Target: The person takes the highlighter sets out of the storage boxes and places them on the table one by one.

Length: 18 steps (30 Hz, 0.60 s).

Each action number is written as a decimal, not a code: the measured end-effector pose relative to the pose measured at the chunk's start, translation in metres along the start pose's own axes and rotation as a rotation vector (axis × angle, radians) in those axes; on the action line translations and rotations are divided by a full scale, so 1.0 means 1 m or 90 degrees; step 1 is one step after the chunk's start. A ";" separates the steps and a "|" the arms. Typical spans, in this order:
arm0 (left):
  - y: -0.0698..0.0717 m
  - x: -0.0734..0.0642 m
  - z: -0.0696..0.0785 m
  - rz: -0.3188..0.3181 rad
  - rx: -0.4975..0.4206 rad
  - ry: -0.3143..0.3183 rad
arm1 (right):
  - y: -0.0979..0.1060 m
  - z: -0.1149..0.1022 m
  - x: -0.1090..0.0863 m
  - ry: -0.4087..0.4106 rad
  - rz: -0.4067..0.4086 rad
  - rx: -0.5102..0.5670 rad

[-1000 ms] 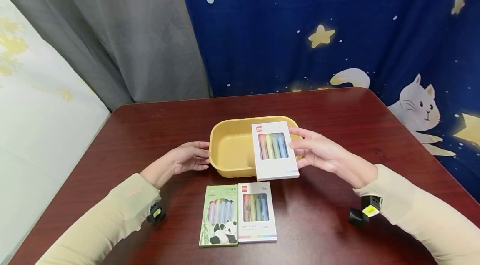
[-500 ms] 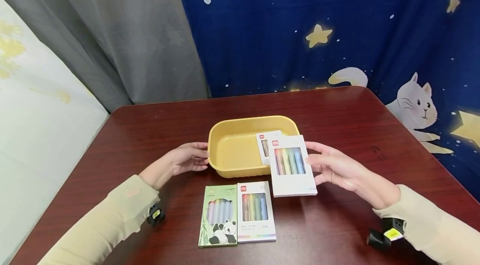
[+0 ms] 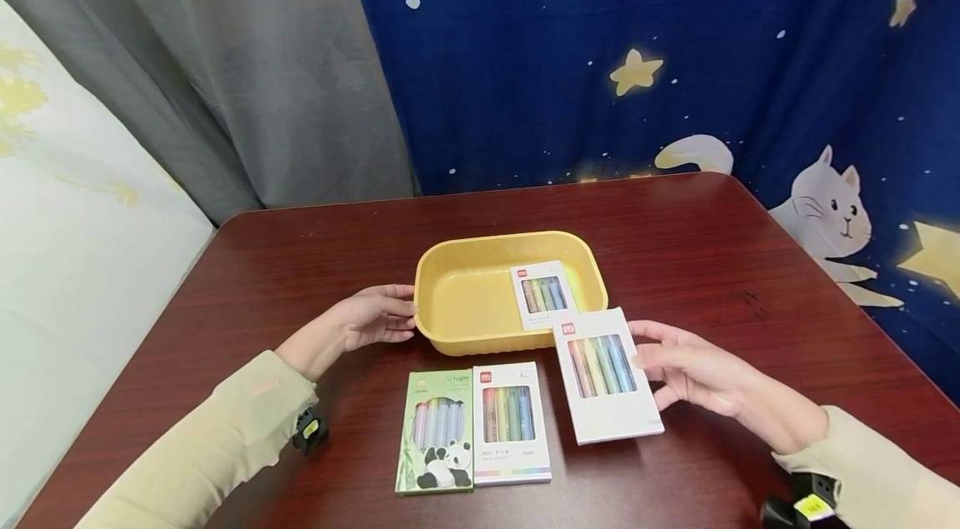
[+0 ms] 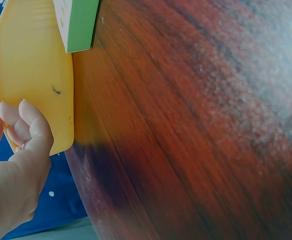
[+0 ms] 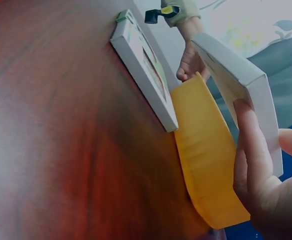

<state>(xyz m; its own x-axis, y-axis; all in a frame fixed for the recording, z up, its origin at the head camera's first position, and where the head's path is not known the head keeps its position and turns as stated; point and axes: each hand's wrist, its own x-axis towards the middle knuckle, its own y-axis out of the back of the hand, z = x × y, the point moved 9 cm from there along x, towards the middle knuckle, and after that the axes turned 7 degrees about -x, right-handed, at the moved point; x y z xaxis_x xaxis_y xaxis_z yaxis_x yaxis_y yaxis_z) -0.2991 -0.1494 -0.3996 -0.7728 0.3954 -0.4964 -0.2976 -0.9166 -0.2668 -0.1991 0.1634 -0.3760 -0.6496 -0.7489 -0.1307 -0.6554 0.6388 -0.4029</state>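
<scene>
My right hand [image 3: 693,366] pinches a white box of coloured pens [image 3: 609,421] by its right edge, thumb on the front. Held tilted, the box overlaps the basin's front right rim in the head view. A second white pen box [image 3: 536,316] lies inside the yellow basin [image 3: 465,337], toward its right end. My left hand [image 3: 375,316] rests at the basin's left end with fingers loosely bent against the wall. On the table before the basin, a green panda pen box [image 3: 408,475] and a third white pen box [image 3: 513,471] lie side by side.
The dark red wooden table [image 3: 322,246] carries everything. Behind it hang a grey curtain [image 3: 300,79] and a blue star-patterned curtain [image 3: 510,79]. A whitish patterned cloth [image 3: 97,279] runs along the left side.
My right hand has moved the white pen box from over the basin toward the front right. The pen box inside the basin has come into view. My left hand stays at the basin.
</scene>
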 end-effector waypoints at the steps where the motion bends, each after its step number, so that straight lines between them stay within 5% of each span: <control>1: 0.000 0.000 0.000 -0.002 0.000 0.000 | -0.002 0.002 0.000 0.001 -0.010 0.002; 18: 0.000 -0.001 0.000 0.005 -0.008 0.001 | 0.003 0.040 0.003 -0.051 -0.007 0.000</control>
<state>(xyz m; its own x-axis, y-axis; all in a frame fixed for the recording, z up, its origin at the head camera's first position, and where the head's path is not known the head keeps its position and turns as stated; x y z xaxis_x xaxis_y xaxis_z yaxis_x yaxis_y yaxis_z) -0.2986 -0.1494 -0.3988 -0.7743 0.3887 -0.4994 -0.2848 -0.9187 -0.2735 -0.1880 0.1559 -0.4138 -0.6093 -0.7678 -0.1982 -0.6626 0.6303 -0.4046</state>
